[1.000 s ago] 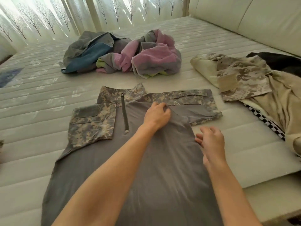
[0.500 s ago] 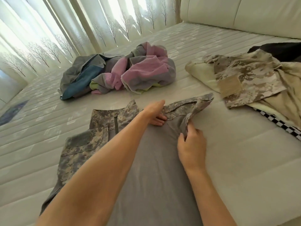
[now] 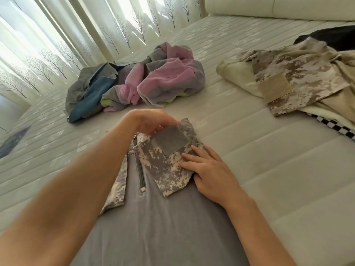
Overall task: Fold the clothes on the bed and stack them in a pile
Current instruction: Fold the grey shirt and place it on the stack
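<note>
A grey shirt [image 3: 163, 227] with digital-camo sleeves and a short zip lies flat on the mattress [image 3: 269, 169] in front of me. Its right sleeve [image 3: 169, 169] is folded inward across the chest, grey patch facing up. My left hand [image 3: 153, 121] reaches over the collar area and pinches the top edge of that folded sleeve with curled fingers. My right hand [image 3: 211, 175] rests flat on the sleeve's right side, fingers straight. My left forearm hides part of the left sleeve.
A crumpled heap of pink, grey and blue clothes [image 3: 153, 87] lies beyond the shirt. At the right sit a tan camo garment [image 3: 299, 73], checkered fabric [image 3: 334, 125] and a black item [image 3: 334, 35]. Curtains [image 3: 76, 35] hang behind; a padded headboard [image 3: 288, 6] stands at the far right.
My right hand lifted the right sleeve, folded it inward over the chest and now lies flat on it. My left hand shifted from the shoulder to the fold's top edge.
</note>
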